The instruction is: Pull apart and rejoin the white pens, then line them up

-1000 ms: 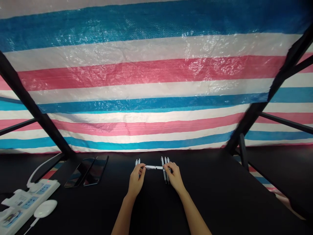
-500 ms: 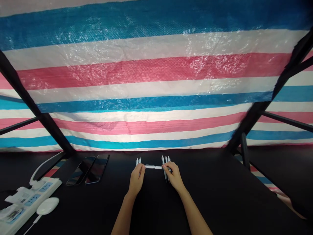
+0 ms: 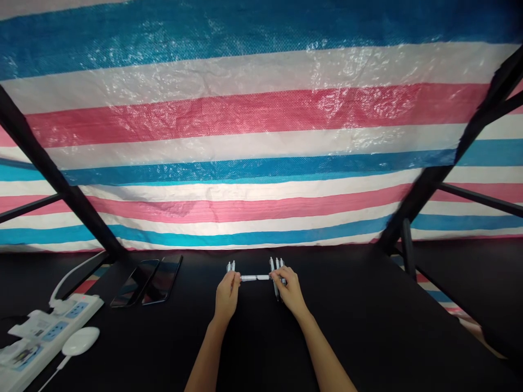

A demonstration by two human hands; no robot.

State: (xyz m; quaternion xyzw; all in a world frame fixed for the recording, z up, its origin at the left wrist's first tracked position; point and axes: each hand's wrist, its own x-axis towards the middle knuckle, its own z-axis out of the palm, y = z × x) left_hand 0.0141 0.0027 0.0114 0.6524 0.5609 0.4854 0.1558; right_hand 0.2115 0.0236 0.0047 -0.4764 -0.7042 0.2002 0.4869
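A white pen [image 3: 255,277] lies level between my two hands, one end pinched in each. My left hand [image 3: 227,294] has its thumb and fingers closed on the pen's left end. On the right end, the fingertips of my right hand [image 3: 291,289] are pressed together. Behind my left hand, white pens [image 3: 231,266] lie side by side, their lower parts covered by the hand. Several more white pens [image 3: 277,263] lie in a row by my right hand, which partly hides them.
Two dark phones [image 3: 162,280] lie at the left on the black table [image 3: 261,343]. Nearer stand a white power strip [image 3: 53,332] with plugs and a round white charger [image 3: 80,341]. Black frame bars [image 3: 425,190] and a striped sheet [image 3: 253,114] rise behind.
The pen has turned about its length, so its clip and dark print show differently. Both hands keep nearly the same place, with the left shifted slightly outward.
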